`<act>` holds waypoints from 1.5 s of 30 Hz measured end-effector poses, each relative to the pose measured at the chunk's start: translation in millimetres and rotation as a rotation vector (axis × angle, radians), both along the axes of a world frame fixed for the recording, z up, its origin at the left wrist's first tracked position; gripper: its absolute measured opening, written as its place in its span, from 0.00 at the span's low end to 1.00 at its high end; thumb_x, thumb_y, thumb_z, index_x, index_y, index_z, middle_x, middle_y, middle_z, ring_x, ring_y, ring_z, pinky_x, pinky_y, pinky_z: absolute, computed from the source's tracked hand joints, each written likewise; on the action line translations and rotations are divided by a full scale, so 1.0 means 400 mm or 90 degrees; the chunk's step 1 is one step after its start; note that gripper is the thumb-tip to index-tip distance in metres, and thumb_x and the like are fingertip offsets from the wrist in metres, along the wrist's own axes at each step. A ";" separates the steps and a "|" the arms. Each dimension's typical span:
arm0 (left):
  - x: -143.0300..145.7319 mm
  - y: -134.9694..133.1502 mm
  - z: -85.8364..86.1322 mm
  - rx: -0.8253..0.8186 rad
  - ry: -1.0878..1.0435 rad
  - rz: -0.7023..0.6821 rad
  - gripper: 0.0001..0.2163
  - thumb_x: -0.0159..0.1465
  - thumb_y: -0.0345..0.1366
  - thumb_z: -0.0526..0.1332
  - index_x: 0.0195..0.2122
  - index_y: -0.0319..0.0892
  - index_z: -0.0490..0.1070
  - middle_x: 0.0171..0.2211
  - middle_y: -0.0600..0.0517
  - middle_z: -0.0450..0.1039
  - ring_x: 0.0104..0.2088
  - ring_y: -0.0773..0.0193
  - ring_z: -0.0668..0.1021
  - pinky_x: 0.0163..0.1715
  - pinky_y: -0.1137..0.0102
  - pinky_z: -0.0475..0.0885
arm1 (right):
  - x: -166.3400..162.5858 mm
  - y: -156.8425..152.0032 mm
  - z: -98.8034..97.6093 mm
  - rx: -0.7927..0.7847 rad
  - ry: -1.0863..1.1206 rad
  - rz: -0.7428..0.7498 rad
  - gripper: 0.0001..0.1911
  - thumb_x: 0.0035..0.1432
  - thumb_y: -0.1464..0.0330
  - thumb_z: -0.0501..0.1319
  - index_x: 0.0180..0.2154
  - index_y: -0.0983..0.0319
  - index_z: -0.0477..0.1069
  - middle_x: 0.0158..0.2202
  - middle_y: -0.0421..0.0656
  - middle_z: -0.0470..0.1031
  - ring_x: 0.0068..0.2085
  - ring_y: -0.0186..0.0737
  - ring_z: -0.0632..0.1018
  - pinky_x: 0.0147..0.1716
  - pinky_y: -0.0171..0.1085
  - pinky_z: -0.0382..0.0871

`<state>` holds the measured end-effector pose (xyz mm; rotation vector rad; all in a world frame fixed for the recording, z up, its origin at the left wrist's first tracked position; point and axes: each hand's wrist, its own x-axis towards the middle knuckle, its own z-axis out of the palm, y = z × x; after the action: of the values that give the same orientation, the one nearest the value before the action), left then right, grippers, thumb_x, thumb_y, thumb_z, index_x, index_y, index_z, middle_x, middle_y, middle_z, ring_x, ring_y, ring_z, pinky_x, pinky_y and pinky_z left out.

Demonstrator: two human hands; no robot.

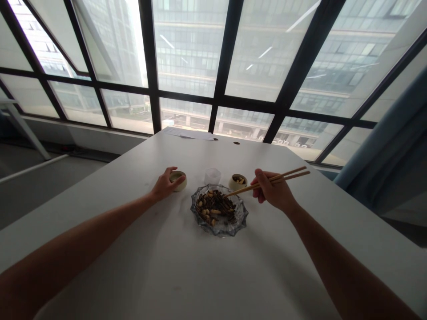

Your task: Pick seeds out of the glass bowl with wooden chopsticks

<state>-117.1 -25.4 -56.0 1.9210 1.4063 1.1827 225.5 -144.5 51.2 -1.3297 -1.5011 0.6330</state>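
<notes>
Smooth table, slim wooden chopsticks at scalloped glass dish

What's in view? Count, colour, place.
table: 1, white, centre
glass dish: 1, clear, on table
strips: many, dark brown, in dish
cup: 1, translucent, behind dish
bowls: 2, cream, flanking cup
chunks: several, tan, dish and right bowl
chopsticks: 2, tan, tips at dish
paper: count unclear, white, far edge
window wall: 1, black-framed, behind
building: count unclear, pale, outside
curtain: 1, blue, right
frame: 1, white, left
left hand: 1, bare, left bowl
right hand: 1, bare, chopsticks
</notes>
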 end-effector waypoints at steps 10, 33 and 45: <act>-0.024 -0.009 0.007 0.024 0.007 -0.075 0.39 0.45 0.55 0.73 0.55 0.39 0.67 0.46 0.42 0.79 0.46 0.50 0.80 0.50 0.56 0.75 | 0.016 0.071 -0.058 -0.110 0.356 -0.102 0.28 0.60 0.47 0.61 0.20 0.62 0.67 0.12 0.41 0.68 0.11 0.29 0.65 0.08 0.29 0.59; -0.016 -0.034 0.019 0.133 0.010 -0.049 0.34 0.47 0.51 0.73 0.52 0.42 0.67 0.47 0.45 0.77 0.45 0.53 0.79 0.48 0.58 0.75 | 0.007 -0.022 -0.059 0.394 -0.304 0.056 0.24 0.68 0.56 0.53 0.23 0.58 0.73 0.18 0.42 0.74 0.18 0.36 0.74 0.21 0.34 0.66; -0.025 -0.017 0.013 0.013 -0.017 -0.012 0.36 0.46 0.54 0.72 0.52 0.41 0.68 0.43 0.46 0.79 0.43 0.53 0.81 0.46 0.59 0.76 | 0.009 0.031 -0.009 0.117 0.216 -0.096 0.31 0.55 0.40 0.60 0.21 0.61 0.69 0.12 0.43 0.70 0.10 0.35 0.67 0.08 0.34 0.59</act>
<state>-127.2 -32.0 -50.7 1.9209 1.3657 1.2130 229.1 -132.3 47.5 -1.1183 -1.1440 0.5757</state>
